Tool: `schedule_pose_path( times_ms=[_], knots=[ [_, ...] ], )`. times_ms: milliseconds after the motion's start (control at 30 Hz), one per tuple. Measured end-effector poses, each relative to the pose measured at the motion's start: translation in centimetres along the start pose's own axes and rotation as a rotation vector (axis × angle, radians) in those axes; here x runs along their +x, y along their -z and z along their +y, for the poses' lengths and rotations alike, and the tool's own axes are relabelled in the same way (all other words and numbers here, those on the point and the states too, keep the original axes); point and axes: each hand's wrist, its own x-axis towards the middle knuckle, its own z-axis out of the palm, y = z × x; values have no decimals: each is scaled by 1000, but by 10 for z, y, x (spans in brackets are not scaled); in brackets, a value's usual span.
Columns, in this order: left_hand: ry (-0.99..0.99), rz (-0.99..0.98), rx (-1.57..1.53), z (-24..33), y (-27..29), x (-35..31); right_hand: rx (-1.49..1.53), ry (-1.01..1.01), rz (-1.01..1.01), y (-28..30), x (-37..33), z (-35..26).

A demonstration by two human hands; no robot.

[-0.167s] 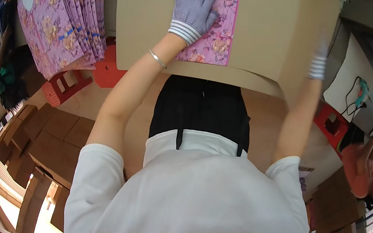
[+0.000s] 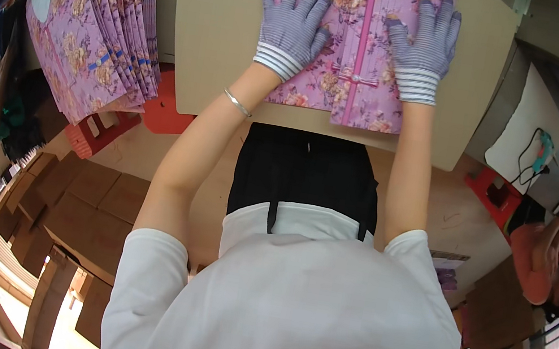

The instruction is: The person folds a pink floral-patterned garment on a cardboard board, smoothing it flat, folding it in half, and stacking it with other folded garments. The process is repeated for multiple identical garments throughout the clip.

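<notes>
A folded purple floral sheet (image 2: 307,91) with a pink strip and knot-like trims down its middle lies on the tan tabletop (image 2: 214,33) in front of me. My left hand (image 2: 290,26), in a grey striped glove, lies flat on its left part with the fingers spread. On the right part, its floral flap (image 2: 372,109) lies partly beneath my right hand (image 2: 422,47), gloved alike. That hand also rests palm down, fingers stretched away from me. The far edge of the sheet is cut off by the top of the picture.
Several similar floral pieces (image 2: 79,33) stand stacked at the left, above a red stool (image 2: 101,135). Brown cartons (image 2: 85,202) are behind on the left. To the right are a white board (image 2: 525,126) with a teal corded tool (image 2: 543,150) and another person (image 2: 538,252).
My right hand has come left from the tabletop's right side onto the sheet. The plain tan right part is folded over, floral side up. My left hand stays nearly in place.
</notes>
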Motion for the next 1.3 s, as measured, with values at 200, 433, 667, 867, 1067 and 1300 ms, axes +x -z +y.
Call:
schedule_pose_path(
  times_ms=[200, 433, 667, 867, 1067, 1300],
  knots=[
    [32, -57, -79, -1, 5, -2, -284, 18, -71, -11, 4, -19],
    [41, -102, -107, -1, 14, 2, -279, 60, -118, -18, 14, -26],
    [18, -117, -100, -1, 17, 5, -311, 47, -168, -17, 15, -29],
    [36, -117, -114, 4, 20, 12, -290, 65, -106, -21, 13, -27],
    [39, -91, -129, 6, 18, 14, -325, 13, -75, -27, 16, -30],
    [41, -117, -110, 5, 17, 12, -309, 23, -84, -27, 15, -29]
  ],
)
